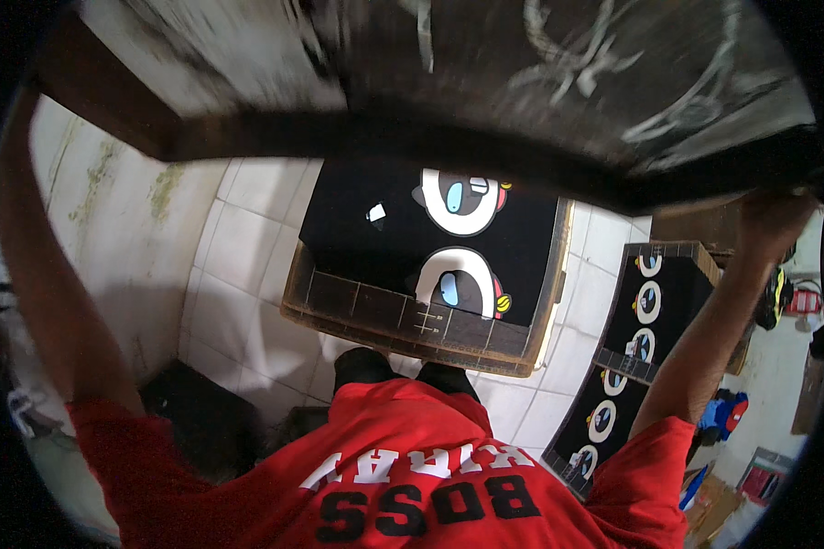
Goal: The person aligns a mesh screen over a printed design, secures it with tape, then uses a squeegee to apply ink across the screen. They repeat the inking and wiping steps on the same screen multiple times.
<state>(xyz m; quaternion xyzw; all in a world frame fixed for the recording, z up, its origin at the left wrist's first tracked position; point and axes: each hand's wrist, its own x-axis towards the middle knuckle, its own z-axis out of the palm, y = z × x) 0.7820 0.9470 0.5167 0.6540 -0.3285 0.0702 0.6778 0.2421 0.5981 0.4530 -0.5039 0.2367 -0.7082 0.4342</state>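
Note:
I hold a large printing screen up in front of me; its dark wooden frame runs across the picture, and pale design traces show on the mesh. My right hand grips the frame's right end. My left arm rises along the left edge, and my left hand meets the frame's left corner at the dark rim, fingers not discernible. Below the screen a black T-shirt lies flat on a wooden board. It carries two white round cartoon prints with blue and red details.
A second long board at the right holds black cloth with a row of the same prints. The floor is white tile. A dark object sits low left. Red and yellow items and cardboard lie at the far right.

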